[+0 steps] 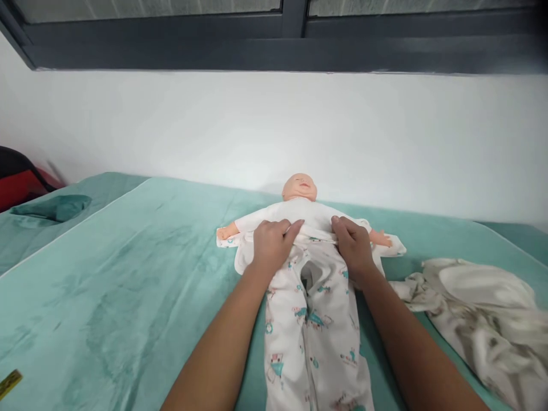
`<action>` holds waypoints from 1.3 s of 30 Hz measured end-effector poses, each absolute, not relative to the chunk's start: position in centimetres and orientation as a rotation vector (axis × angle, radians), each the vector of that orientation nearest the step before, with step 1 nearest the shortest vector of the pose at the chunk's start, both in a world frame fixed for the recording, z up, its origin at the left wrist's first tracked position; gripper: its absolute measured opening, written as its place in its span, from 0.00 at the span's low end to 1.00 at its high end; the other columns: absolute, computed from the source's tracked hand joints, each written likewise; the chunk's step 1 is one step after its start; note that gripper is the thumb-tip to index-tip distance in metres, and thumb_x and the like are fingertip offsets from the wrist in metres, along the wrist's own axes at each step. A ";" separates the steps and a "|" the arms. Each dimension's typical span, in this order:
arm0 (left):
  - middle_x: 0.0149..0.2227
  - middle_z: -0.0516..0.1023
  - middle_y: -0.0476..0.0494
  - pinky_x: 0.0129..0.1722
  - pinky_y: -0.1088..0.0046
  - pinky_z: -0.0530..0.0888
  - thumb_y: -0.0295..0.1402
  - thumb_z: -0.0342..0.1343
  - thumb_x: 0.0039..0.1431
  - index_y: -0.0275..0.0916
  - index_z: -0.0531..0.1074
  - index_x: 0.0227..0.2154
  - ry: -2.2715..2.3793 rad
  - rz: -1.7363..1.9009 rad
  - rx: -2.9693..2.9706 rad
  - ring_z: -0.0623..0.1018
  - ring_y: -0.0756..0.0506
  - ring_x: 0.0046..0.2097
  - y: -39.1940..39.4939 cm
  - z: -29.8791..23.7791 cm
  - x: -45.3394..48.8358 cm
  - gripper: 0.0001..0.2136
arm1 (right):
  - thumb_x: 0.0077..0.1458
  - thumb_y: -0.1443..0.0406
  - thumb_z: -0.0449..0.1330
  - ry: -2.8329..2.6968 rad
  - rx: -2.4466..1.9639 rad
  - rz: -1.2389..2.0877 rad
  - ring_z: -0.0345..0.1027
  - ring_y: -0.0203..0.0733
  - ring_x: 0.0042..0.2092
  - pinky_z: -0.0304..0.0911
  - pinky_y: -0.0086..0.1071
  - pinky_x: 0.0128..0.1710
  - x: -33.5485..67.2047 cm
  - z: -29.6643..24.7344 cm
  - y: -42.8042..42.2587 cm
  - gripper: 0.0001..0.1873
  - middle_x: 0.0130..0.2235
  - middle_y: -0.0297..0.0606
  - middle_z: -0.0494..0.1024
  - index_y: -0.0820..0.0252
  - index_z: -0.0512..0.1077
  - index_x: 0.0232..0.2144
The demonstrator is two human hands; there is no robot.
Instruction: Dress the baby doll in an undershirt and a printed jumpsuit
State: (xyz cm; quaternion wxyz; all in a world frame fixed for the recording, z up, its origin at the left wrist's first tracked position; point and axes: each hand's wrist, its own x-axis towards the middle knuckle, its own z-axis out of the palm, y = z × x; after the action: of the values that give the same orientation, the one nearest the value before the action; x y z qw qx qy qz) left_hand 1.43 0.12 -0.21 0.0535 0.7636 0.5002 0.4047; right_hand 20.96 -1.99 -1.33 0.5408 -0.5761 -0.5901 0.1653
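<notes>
A baby doll [299, 187] lies on its back with its arms spread, wearing a white long-sleeved top [302, 210]. Printed white baby pants [314, 337] with an opening at the crotch cover its lower body. My left hand [274, 242] pinches cloth at the doll's waist, where top and pants meet. On the other side of the waist, my right hand [351, 240] also grips the cloth with thumb and fingers. Which layer each hand holds is hard to tell. Another printed white garment shows under the doll's arms.
A green sheet [128, 285] covers the bed. Crumpled white cloth [483, 319] lies at the right. The white wall [257, 125] and dark window frame [171, 48] stand behind. A red and black object [19, 180] sits at far left, and a small yellow strip [9, 383] at lower left.
</notes>
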 end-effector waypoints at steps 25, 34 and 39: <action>0.45 0.73 0.49 0.40 0.73 0.69 0.43 0.68 0.43 0.44 0.68 0.48 0.886 0.520 1.826 0.73 0.44 0.45 -10.6 1.2 -6.2 0.28 | 0.50 0.54 0.64 -1.697 -1.552 0.745 0.67 0.42 0.36 0.62 0.32 0.35 21.5 -3.2 -16.0 0.21 0.35 0.33 0.75 0.57 0.69 0.43; 0.25 0.66 0.54 0.28 0.75 0.61 0.38 0.57 0.52 0.37 0.65 0.23 1.114 0.634 1.842 0.67 0.49 0.30 -11.9 1.3 -5.5 0.11 | 0.47 0.61 0.58 -1.435 -1.632 0.603 0.69 0.45 0.36 0.62 0.33 0.35 20.4 -3.5 -17.1 0.07 0.29 0.32 0.75 0.59 0.72 0.28; 0.41 0.75 0.48 0.42 0.68 0.71 0.39 0.57 0.55 0.40 0.70 0.43 1.097 0.675 1.876 0.74 0.43 0.43 -15.8 2.5 -6.1 0.14 | 0.53 0.57 0.59 -1.595 -1.466 0.976 0.70 0.47 0.41 0.66 0.37 0.39 21.4 -1.5 -20.4 0.17 0.38 0.37 0.77 0.59 0.70 0.43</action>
State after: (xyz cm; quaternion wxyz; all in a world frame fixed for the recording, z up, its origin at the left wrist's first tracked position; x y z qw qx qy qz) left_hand -6.09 -15.82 2.49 0.4196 0.7483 0.4377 0.2692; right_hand 21.37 -20.39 -1.48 0.3735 -0.5724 -0.6227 0.3809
